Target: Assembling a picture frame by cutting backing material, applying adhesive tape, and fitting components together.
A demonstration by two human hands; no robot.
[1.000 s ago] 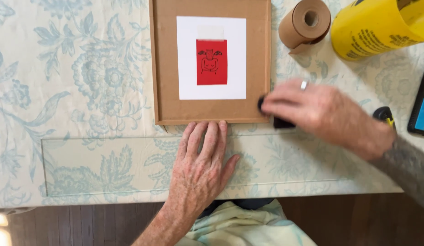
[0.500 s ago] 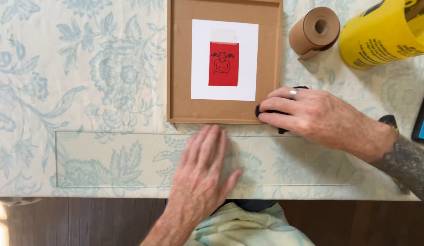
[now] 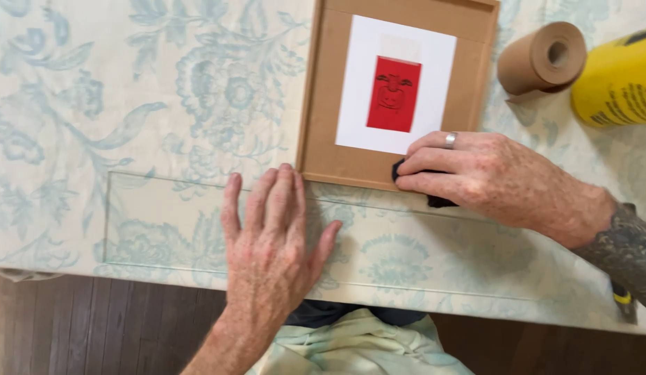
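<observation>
Brown frame (image 3: 323,149) flat on a pale cloth (image 3: 94,104) printed with blue flowers, back side up, rim raised around a card backing. White sheet (image 3: 358,104) centred in it, red print (image 3: 394,94) in the middle of the sheet. Clear ruler (image 3: 163,222), long and see-through, lying just below the frame's near edge and parallel to it, stretching from far left to under the right forearm.

Left hand (image 3: 267,243) pressed flat on the ruler, palm down, fingers spread and straight, fingertips reaching the frame's near edge; nothing grasped, only pinned under the palm. Right hand (image 3: 486,177) at the frame's near right corner, fingers curled around a small black tool (image 3: 434,200), mostly hidden under them; dark bits showing at the fingertips and below the knuckles. Tool's kind not readable. Silver ring (image 3: 450,139) on one finger. Tool touching the frame edge, right where frame and ruler meet.

Brown tape roll (image 3: 542,59) lying on its side beyond the frame's right side, well apart from both hands. Yellow canister (image 3: 618,83) just beside the roll, cut off by the picture edge. Dark wood floor (image 3: 94,326) below the table's near edge, pale green garment (image 3: 358,344) at the bottom.
</observation>
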